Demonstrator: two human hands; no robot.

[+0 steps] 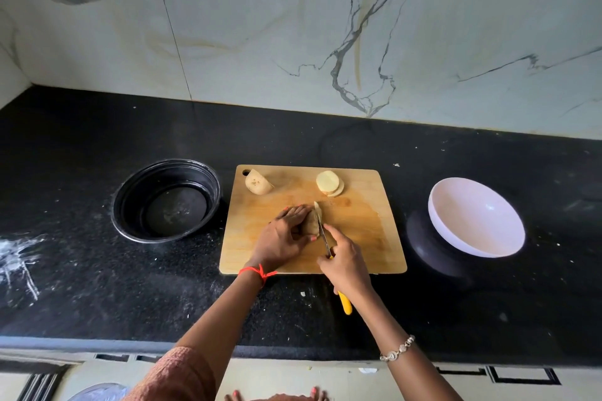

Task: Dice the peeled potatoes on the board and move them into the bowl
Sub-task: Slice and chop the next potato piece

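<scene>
- Left hand [283,238]: fingers curled over a peeled potato piece [313,221], holding it down near the middle of the wooden cutting board [358,231].
- Right hand [345,264]: wrapped round a yellow-handled knife [323,233], forefinger stretched along the back of the blade; handle end sticking out below the wrist.
- Blade edge set into the right side of the held piece, a thin slice standing just beside it.
- At the far left corner of the board, by its hanging hole: a potato half [258,183], lying apart from the hands.
- At the far edge, right of centre: a small stack of potato slices [329,183], overlapping.
- Right of the board, on the black desk [97,286]: a white bowl [475,218], tilted, leaning on a dark round object [426,247]; no potato inside.
- Left of the board: a black round container [166,200], upright.
- Red thread [259,272] on the left wrist, silver bracelet [397,348] on the right.
</scene>
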